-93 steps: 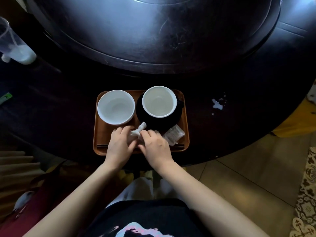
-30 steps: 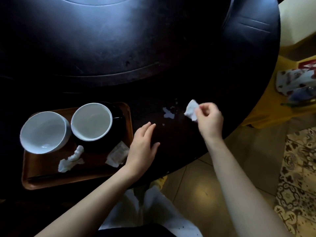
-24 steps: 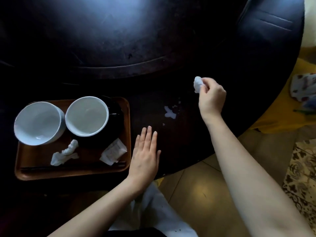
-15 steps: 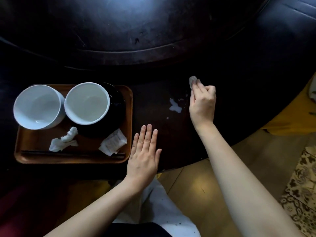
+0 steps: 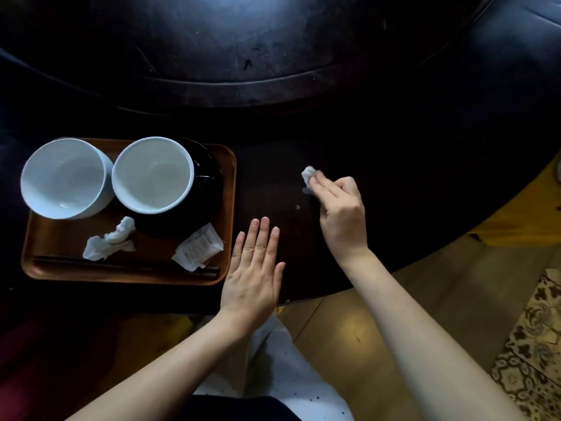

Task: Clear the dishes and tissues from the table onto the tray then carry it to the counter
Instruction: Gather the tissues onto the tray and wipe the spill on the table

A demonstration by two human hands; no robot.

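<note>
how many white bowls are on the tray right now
2. One white bowl sits at the tray's far left corner; the other bowl is just right of it, resting on a black dish. None seems hidden.

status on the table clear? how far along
Done: two white bowls, a crumpled tissue and a wrapper sit on the tray. In hand: right hand presses a tissue wad on the table. Left: wad onto tray, carry to counter.
</note>
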